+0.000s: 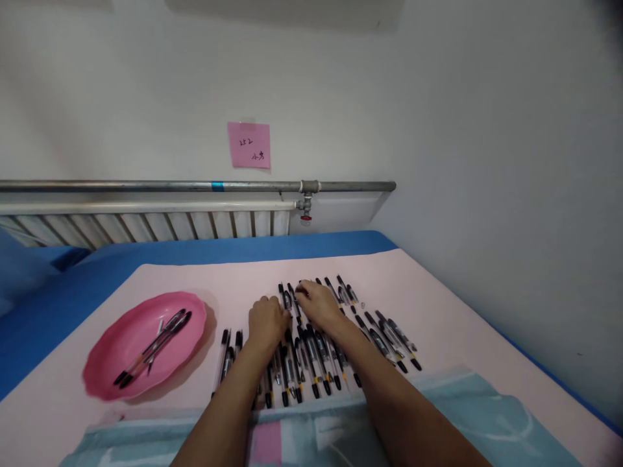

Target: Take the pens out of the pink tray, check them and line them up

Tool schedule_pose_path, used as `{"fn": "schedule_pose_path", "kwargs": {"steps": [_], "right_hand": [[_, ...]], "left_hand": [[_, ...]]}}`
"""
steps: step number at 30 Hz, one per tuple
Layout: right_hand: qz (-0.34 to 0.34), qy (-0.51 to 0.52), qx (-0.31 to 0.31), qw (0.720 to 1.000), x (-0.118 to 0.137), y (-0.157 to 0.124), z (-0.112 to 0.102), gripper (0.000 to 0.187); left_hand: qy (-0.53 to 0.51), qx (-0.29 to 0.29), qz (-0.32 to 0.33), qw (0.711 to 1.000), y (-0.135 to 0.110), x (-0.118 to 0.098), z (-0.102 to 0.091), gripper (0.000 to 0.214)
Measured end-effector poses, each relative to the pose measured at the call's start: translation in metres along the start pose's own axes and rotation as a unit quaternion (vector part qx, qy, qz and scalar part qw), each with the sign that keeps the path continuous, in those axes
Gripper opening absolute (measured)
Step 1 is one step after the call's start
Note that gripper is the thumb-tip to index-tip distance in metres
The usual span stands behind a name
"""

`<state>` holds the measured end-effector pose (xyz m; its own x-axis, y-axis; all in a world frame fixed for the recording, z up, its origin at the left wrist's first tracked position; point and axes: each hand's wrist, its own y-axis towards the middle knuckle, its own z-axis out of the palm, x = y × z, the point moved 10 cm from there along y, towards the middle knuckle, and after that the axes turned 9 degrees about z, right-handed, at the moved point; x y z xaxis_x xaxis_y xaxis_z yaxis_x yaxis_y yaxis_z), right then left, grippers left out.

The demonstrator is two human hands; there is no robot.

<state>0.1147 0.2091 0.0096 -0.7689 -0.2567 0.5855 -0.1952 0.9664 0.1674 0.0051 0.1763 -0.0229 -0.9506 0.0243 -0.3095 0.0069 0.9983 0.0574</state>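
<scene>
My left hand (267, 321) rests among the pens with its fingers curled down. Its fingertips are hidden, so what it grips cannot be made out. Just right of it and slightly farther back, my right hand (317, 303) is bent inward, fingers and thumb drawn together over the back row. Whatever lies in that pinch is too small to see. A black pen (294, 303) lies between the two hands. Pens with clear barrels and black ends (311, 353) lie side by side in front of the hands, with another group (389, 337) to the right.
On the left stands a pink oval dish (104, 357) holding a few black pens (158, 344) and small pieces. A pale pink sheet (438, 311) covers the blue-edged table. Light blue cloth (467, 402) lies along the near edge. Behind are a radiator (195, 224) and pipe (146, 186).
</scene>
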Motion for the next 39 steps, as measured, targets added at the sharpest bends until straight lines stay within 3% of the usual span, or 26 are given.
{"fn": "schedule_pose_path", "kwargs": {"steps": [9,13,17,20,25,30,35,39], "right_hand": [[-0.001,0.018,0.011,1.0,0.0,0.001,0.004,0.012],[0.057,0.134,0.023,0.989,-0.007,0.001,0.006,0.014],[0.141,0.367,0.053,0.918,-0.018,0.002,0.016,0.028],[0.188,0.454,0.016,0.871,-0.03,0.003,0.012,0.024],[0.201,0.478,-0.032,0.854,-0.037,0.003,-0.002,0.018],[0.181,0.451,-0.015,0.874,-0.027,0.001,-0.004,0.018],[0.167,0.426,-0.01,0.889,-0.024,0.001,-0.003,0.018],[0.172,0.394,0.003,0.903,-0.024,0.001,-0.001,0.019]], "left_hand": [[0.0,-0.033,-0.044,0.998,0.003,0.022,-0.013,0.028],[-0.033,-0.076,0.002,0.997,0.001,0.007,-0.028,0.024],[-0.103,-0.141,0.136,0.975,-0.007,-0.033,-0.04,0.017],[-0.132,-0.12,0.191,0.965,-0.008,-0.046,-0.034,0.018],[-0.072,-0.047,0.102,0.991,0.006,-0.017,-0.01,0.017],[-0.067,-0.042,0.023,0.997,0.011,0.008,-0.002,0.019],[-0.131,-0.052,-0.051,0.989,0.007,0.031,-0.004,0.017],[-0.243,-0.08,-0.105,0.961,0.005,0.053,-0.008,0.008]]}}
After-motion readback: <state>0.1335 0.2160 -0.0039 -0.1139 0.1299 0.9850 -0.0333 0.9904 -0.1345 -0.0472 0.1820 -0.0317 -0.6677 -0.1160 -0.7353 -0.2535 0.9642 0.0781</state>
